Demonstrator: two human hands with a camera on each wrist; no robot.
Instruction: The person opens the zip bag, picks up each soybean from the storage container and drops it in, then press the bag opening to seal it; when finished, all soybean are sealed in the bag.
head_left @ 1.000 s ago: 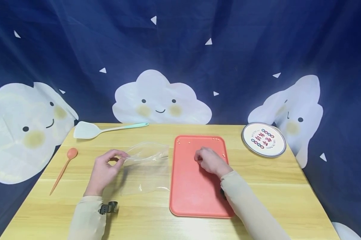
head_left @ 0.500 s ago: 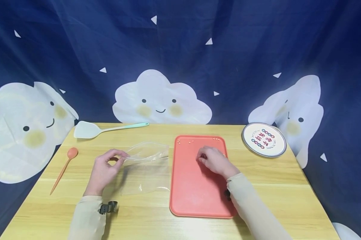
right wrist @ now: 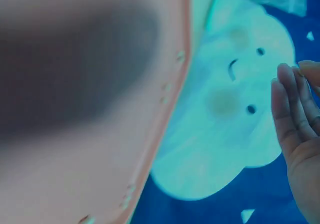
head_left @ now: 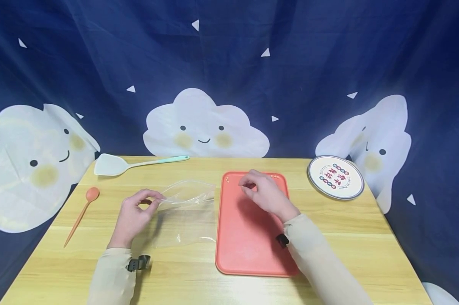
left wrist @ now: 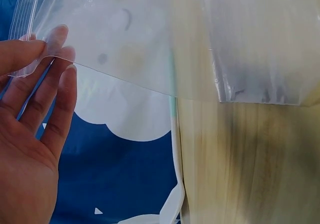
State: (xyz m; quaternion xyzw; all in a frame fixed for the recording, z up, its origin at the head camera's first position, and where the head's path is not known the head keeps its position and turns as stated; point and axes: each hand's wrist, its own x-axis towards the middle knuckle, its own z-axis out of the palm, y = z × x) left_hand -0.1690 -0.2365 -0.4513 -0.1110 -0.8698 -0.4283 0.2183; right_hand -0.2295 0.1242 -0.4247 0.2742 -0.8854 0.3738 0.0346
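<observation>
1) The left hand [head_left: 132, 216] pinches the corner of a clear bag [head_left: 187, 224] between thumb and fingers, at its zip edge
2) The bag lies on the table [head_left: 176, 275], just left of a red tray [head_left: 244, 250]
3) The right hand [head_left: 265, 195] hangs over the tray's far half, thumb and fingertips close together; whether they hold anything, one cannot tell
4) Small pale bits [head_left: 274, 176] sit in the tray's far corners
5) A spoon [head_left: 92, 194] and spatula [head_left: 110, 165] lie left, a plate [head_left: 335, 177] right

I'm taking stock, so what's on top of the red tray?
Small pale pieces sit near the far corners of the red tray; the right hand hovers above. In the head view, that hand and sleeve hide whatever lies behind.
</observation>
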